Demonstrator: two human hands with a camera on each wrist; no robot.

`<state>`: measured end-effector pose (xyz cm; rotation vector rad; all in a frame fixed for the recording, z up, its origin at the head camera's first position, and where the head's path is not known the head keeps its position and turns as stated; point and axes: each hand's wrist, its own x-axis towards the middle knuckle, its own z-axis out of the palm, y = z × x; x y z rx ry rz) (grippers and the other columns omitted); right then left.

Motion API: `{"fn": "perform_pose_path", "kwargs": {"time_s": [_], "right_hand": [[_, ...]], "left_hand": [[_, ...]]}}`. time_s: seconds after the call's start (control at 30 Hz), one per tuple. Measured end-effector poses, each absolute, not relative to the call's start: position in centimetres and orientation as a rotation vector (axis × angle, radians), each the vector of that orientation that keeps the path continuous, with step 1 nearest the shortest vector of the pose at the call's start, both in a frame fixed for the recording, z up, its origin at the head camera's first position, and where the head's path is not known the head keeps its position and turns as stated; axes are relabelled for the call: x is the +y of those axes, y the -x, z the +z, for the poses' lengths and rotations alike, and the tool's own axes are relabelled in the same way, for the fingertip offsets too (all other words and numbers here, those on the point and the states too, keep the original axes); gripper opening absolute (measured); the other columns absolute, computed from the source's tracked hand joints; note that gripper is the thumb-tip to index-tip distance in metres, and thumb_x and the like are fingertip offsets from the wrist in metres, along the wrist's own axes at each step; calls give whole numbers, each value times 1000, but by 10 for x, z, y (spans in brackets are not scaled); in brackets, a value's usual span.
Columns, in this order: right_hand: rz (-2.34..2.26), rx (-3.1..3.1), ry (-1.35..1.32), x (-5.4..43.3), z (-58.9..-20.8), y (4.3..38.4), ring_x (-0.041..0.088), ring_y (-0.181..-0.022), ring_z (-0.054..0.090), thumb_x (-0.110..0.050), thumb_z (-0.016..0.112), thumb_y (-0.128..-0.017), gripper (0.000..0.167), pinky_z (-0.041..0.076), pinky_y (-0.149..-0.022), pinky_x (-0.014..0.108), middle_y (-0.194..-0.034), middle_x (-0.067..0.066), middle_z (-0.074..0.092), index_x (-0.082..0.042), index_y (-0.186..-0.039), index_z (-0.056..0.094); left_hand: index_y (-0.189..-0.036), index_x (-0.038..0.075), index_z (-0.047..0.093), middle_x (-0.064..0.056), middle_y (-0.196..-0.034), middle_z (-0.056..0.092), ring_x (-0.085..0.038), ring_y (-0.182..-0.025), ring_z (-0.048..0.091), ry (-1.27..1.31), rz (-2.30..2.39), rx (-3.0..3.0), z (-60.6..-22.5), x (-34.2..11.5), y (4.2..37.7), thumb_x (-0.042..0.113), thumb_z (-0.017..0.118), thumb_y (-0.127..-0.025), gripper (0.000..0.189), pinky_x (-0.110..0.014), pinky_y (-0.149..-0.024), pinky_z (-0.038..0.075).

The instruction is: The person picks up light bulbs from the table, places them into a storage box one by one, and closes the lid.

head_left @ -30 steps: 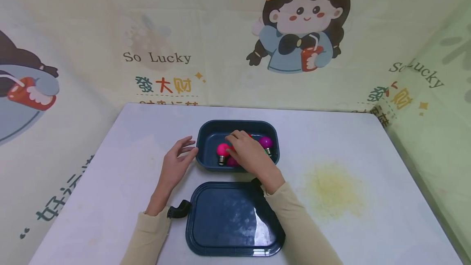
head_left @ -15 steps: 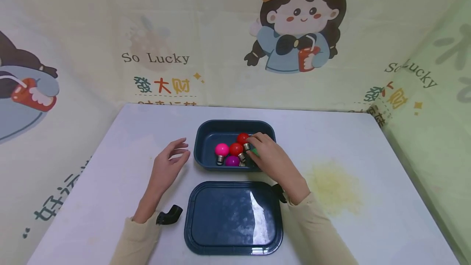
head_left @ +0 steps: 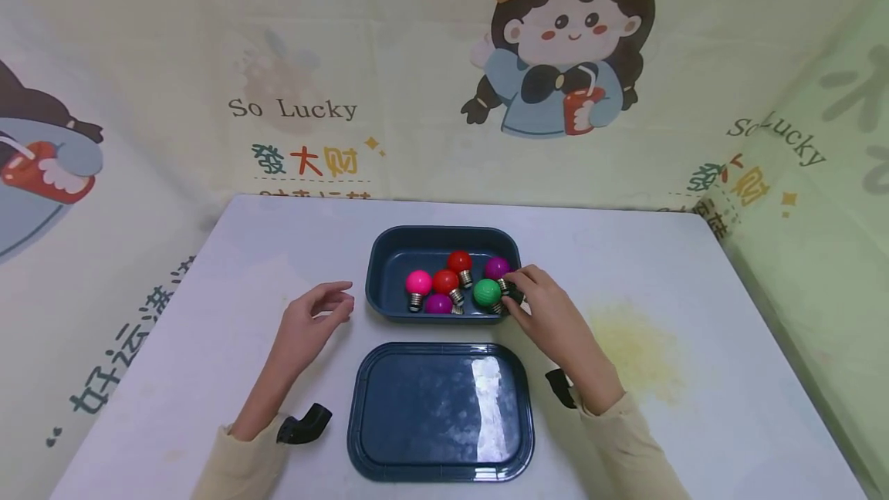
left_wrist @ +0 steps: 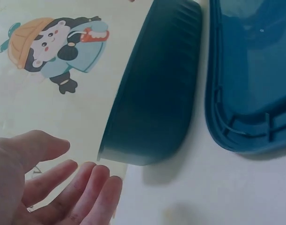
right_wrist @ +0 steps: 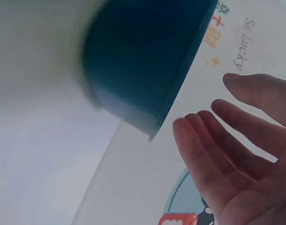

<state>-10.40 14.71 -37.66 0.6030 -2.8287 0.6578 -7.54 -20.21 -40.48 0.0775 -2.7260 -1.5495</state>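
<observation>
A dark blue box (head_left: 403,241) holds several small coloured light bulbs, all lying inside it. Among them are a pink bulb (head_left: 418,282), a green bulb (head_left: 487,293) and two red ones, with a purple bulb (head_left: 496,268) near the right wall. My right hand (head_left: 559,324) is at the box's right end, fingers loosely bent; the right wrist view shows nothing between them. Left of the box, my left hand (head_left: 309,324) hovers with relaxed fingers, apart from the wall, and it holds nothing. The matching blue lid (head_left: 441,411) lies flat in front of the box.
Everything stands on a white table (head_left: 278,238) with a yellowish stain (head_left: 635,353) on the right. A printed cloth (head_left: 417,99) hangs behind and along the sides. Black camera mounts sit at both wrists.
My right hand has moved right, from over the bulbs to the box's right end, uncovering red, green and purple bulbs. The left hand has drawn back slightly, away from the box.
</observation>
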Motion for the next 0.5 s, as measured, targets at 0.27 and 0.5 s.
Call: {"fn": "perform_pose_path", "kwargs": {"time_s": [0.27, 0.5], "right_hand": [[735, -2872, -466, 167, -382, 95, 28, -87, 67, -5, 74, -88, 24, 61, -74, 38, -106, 15, 63, 2, -110, 68], [799, -2908, -377, 182, -393, 89, 25, -79, 66, -5, 71, -89, 21, 61, -70, 37, -101, 13, 63, 2, -108, 66]], "left_hand": [[-130, 4, 62, -14, -112, 70, -25, -96, 71, -111, -1579, -2785, -410, -205, 64, 25, 63, -99, 38, -18, -79, 58], [-129, 5, 62, -14, -109, 70, -22, -91, 72, -136, -1614, -2823, -418, -206, 59, 22, 64, -98, 35, -17, -78, 57]]}}
